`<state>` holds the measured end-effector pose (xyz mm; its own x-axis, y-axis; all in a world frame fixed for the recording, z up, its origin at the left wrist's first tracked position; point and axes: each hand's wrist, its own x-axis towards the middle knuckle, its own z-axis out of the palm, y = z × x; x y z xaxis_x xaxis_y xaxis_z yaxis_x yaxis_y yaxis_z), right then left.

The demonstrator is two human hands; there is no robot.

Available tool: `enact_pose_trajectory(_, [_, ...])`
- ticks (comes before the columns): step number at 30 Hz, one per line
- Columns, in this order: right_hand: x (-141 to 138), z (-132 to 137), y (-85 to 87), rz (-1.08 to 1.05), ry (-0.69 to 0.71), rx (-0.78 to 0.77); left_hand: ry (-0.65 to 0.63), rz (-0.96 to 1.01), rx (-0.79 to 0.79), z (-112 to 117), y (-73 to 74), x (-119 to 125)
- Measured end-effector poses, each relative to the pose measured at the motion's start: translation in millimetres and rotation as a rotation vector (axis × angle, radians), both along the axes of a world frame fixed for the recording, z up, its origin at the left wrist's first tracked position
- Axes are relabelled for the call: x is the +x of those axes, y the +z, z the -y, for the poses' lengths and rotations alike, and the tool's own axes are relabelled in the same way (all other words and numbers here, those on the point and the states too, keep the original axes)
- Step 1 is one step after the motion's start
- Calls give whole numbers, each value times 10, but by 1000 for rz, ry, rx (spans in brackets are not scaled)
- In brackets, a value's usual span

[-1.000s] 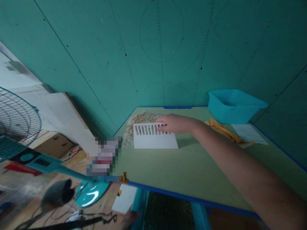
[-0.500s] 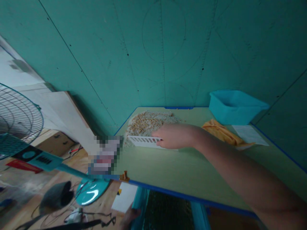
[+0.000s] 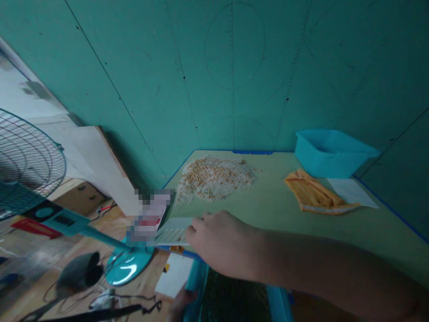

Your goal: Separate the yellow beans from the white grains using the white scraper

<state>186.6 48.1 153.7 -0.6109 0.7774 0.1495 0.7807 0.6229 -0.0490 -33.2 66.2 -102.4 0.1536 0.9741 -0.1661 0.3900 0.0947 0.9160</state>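
My right hand (image 3: 214, 241) is closed on a white slotted plastic panel (image 3: 172, 232), held low at the near left edge of the table. Behind it a mound of mixed pale and yellow-orange grains (image 3: 216, 176) lies on the tabletop (image 3: 261, 205). At the bottom of the view my left hand (image 3: 181, 304) shows only in part, its fingers curled against the left rim of a teal bin (image 3: 197, 281). Dark material fills the bin, which sits below the table's front edge. My right wrist and forearm cover part of that edge.
A blue tub (image 3: 335, 154) stands at the back right, beside an orange cloth (image 3: 315, 192) and a white sheet (image 3: 355, 192). To the left is a teal fan (image 3: 60, 219) with cords on the floor. A green wall (image 3: 248, 89) rises behind the table.
My right hand has drawn the white slotted panel from the front of the grain mound toward me and slightly left, to the table's near edge. My left hand stays at the bin.
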Motion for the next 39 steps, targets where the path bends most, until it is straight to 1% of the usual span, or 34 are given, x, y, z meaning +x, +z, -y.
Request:
enact_pose_trajectory(3, [-82,-44,-134,4,-62,55,-40,-21,-52,-39,38,-58])
enact_pose_trajectory(6, [-126,-85,-220,9,-77,89,-53,-28,-81,-90,99,-56])
enact_pose_trajectory(10, [-157,-125,-288,8,-92,125,-43,-33,-112,-67,151,41])
enact_pose_trajectory(14, [-134,-183,-313,23,-137,100,-9,-35,-128,-5,140,152])
enact_pose_trajectory(18, [-31,-263,-292,42,-183,85,19,-37,-132,6,164,194])
enact_pose_trajectory(21, [74,-325,-246,70,-214,87,29,-22,-124,52,252,194])
enact_pose_trajectory(25, [222,-397,-143,111,-250,39,33,-7,-104,156,396,184])
enact_pose_trajectory(28, [335,-450,-69,149,-274,13,33,-9,-95,180,454,180])
enact_pose_trajectory(32, [506,-545,-17,167,-294,4,40,-8,-102,137,453,187])
enact_pose_trajectory(36, [707,-649,9,111,-315,-15,45,1,-115,108,435,205])
enact_pose_trajectory(39, [861,-715,31,85,-350,-49,40,5,-116,128,449,219])
